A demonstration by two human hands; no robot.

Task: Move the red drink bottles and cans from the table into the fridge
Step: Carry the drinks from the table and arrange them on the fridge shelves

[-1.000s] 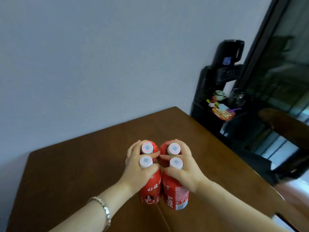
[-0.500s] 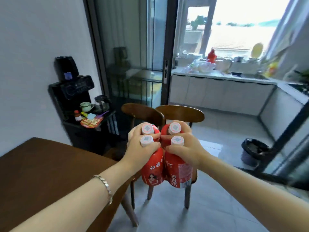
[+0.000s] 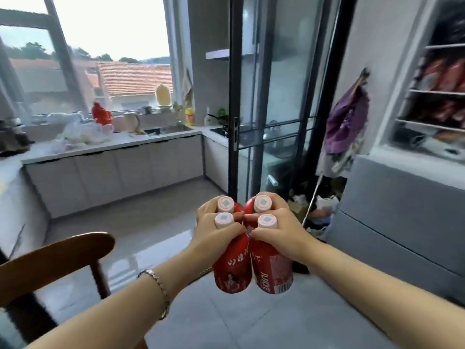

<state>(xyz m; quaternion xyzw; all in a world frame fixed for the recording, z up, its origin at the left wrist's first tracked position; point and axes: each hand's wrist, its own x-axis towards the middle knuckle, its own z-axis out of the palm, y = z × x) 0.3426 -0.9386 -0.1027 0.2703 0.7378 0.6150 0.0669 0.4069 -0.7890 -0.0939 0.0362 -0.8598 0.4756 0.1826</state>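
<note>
Red: four bottles, all in the air, bunched at 6 o'clock just under frame centre, above the grey floor tiles [image 3: 226,323].

Left hand [image 3: 216,233]: grip curled round two necks, the near-left bottle [image 3: 232,270] and the far-left bottle [image 3: 225,203], with fingers threaded between the pale pink caps.

Right hand [image 3: 279,230]: mirror of that, grip wrapped round the necks of the near-right bottle [image 3: 273,270] and the far-right bottle [image 3: 262,202].

The two pairs touch, near bottles side by side and hanging base-down. The far bottles are mostly hidden; only their caps and red shoulders show. The near-right label shows a barcode and "JUICE".

There is a metal bracelet [image 3: 161,285] on the left wrist.

Surroundings:
- Wooden chair [image 3: 57,255] back at 8 o'clock.
- Kitchen tabletop [image 3: 113,147] with sink and clutter at 10 o'clock.
- Black-framed glass door [image 3: 276,96] at 12 o'clock.
- Purple cloth [image 3: 347,122] hanging at 2 o'clock.
- Grey unit [image 3: 402,210] at 3 o'clock, with wire shelves [image 3: 442,91] above it. They carry red packs, too blurred to identify.
</note>
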